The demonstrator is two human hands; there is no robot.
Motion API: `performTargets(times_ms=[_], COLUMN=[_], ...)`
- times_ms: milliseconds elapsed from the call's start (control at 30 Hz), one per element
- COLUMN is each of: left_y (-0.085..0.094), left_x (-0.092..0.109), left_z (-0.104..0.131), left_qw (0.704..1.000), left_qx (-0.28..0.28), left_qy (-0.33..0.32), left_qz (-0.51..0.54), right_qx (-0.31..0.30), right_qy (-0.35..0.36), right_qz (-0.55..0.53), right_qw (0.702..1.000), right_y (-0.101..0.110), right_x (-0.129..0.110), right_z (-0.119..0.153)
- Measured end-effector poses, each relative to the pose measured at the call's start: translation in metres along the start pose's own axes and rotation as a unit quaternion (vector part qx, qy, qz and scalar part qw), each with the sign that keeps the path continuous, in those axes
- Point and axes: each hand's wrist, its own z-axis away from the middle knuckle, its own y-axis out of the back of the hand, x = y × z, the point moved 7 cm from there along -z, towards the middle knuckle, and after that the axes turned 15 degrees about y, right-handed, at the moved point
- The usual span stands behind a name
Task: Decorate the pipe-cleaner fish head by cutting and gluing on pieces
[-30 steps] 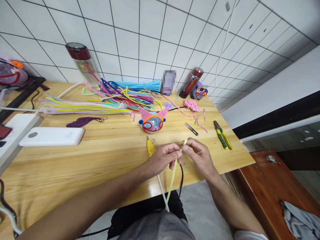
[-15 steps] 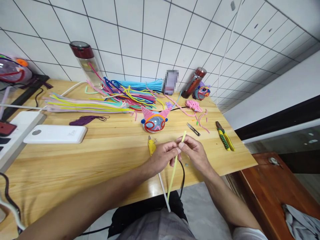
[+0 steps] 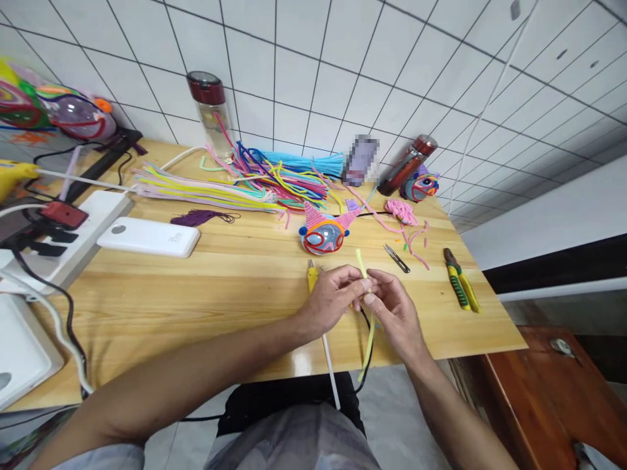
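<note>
A pale yellow pipe cleaner (image 3: 367, 349) is pinched between the fingertips of both hands, its short end up and its longer part hanging past the table's front edge. My left hand (image 3: 336, 297) and my right hand (image 3: 394, 310) meet at the strip, fingers closed on it. Beneath my left hand lies a yellow glue gun (image 3: 312, 277), partly covered, with a white glue stick (image 3: 330, 372) sticking out toward me. Just beyond stands a clear round ornament (image 3: 323, 236) with pink pointed ears, red rings and blue balls at its sides.
Pipe cleaner bundles (image 3: 206, 189) lie at the back by a glass bottle (image 3: 213, 117) and a dark red flask (image 3: 409, 164). Small snips (image 3: 396, 258) and pliers (image 3: 460, 281) rest at right. A white power bank (image 3: 149, 236) and a power strip (image 3: 73, 241) are at left.
The view has shifted left, so the table's things appear farther right. The hanging part of the yellow pipe cleaner has swung from slanting left to nearly upright. Both hands still hold it.
</note>
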Motion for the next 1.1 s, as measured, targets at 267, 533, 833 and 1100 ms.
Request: performTargets(times_ms=[267, 533, 833, 1100], left_y=[0.007, 0.049, 0.146, 0.150], left_x=[0.014, 0.072, 0.100, 0.053], left_z=[0.005, 0.011, -0.026, -0.048], left_qw=[0.997, 0.961, 0.893, 0.949], left_qx=[0.052, 0.211, 0.329, 0.230], left_qy=[-0.055, -0.175, -0.307, -0.207], left_qz=[0.008, 0.023, -0.002, -0.059], right_qx=[0.014, 0.040, -0.086, -0.139], right_qy=[0.046, 0.245, 0.370, 0.392], right_qz=[0.031, 0.304, 0.500, 0.553], right_qw=[0.998, 0.920, 0.778, 0.722], right_y=[0.002, 0.015, -0.027, -0.054], right_x=[-0.022, -0.083, -0.088, -0.069], right_z=[-0.024, -0.083, -0.133, -0.145])
